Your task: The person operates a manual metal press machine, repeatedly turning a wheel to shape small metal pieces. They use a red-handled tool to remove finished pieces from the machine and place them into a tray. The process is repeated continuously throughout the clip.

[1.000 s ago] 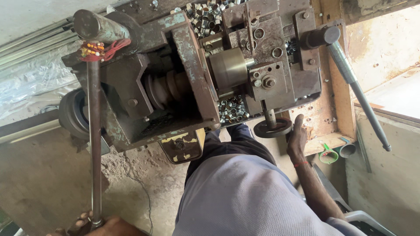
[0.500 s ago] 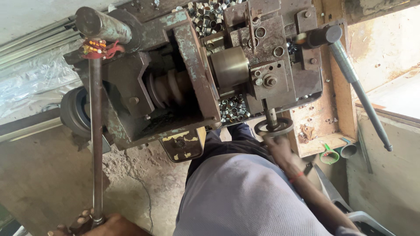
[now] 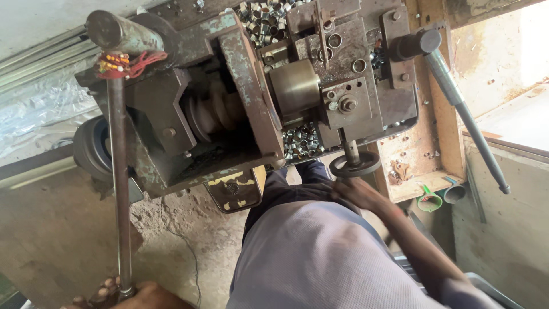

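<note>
My left hand point(image 3: 128, 293) grips the lower end of a long steel lever rod point(image 3: 118, 183) at the bottom left. The rod runs up to a worn metal machine point(image 3: 229, 109), with red and yellow thread point(image 3: 128, 62) tied near its top. My right hand point(image 3: 357, 193) is blurred and lies just below a small black handwheel point(image 3: 354, 166) on the machine's front. I cannot tell if it holds anything. A brass-coloured cylinder point(image 3: 294, 88) sits in the machine's middle, and small metal rings point(image 3: 301, 140) are piled beneath it.
More rings point(image 3: 264, 17) fill the machine's top. A second long lever with a black knob point(image 3: 457, 103) slants down at the right over a wooden tray point(image 3: 426, 154). A green cup point(image 3: 429, 200) and a grey pipe end point(image 3: 456, 193) hang below it. Below lies rough concrete floor point(image 3: 63, 229).
My right hand has moved left from the wooden tray's edge to just under the handwheel. My left hand stays on the lever rod.
</note>
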